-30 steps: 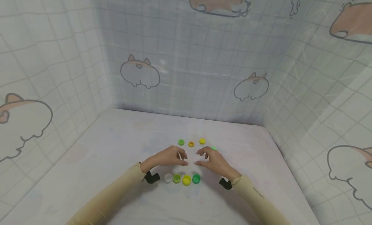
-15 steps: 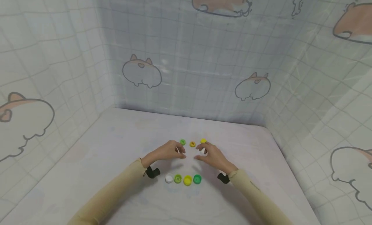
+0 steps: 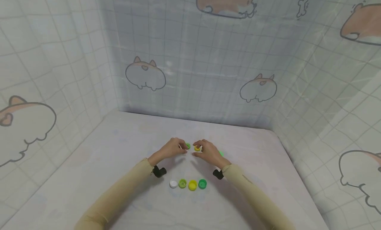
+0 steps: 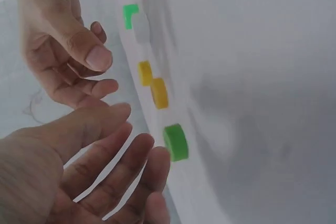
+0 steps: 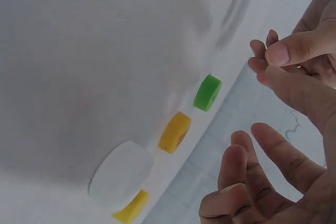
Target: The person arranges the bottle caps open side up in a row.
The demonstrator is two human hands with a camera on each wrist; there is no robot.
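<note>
My left hand (image 3: 172, 148) hovers with relaxed fingers beside a green cap (image 3: 188, 146) in the far row. My right hand (image 3: 210, 153) is near an orange-yellow cap (image 3: 197, 148), its thumb and fingers apart and holding nothing. In the left wrist view, the green cap (image 4: 176, 142) lies just beyond the left fingertips. Further along that row are the orange-yellow cap (image 4: 159, 93), a yellow cap (image 4: 145, 73), a white piece (image 4: 140, 28) and a bright green piece (image 4: 129, 16). The right hand hides the yellow cap and white piece from the head view.
Nearer the body, a row of caps lies on the white-covered table (image 3: 143, 203): white (image 3: 173, 183), light green (image 3: 183, 183), yellow (image 3: 192, 185) and dark green (image 3: 202, 184). A patterned curtain (image 3: 190, 101) encloses the back and sides.
Both hands have moved forward, away from the near row and toward the far caps. The right hand has also shifted left, covering the yellow cap. The caps stay in place.
</note>
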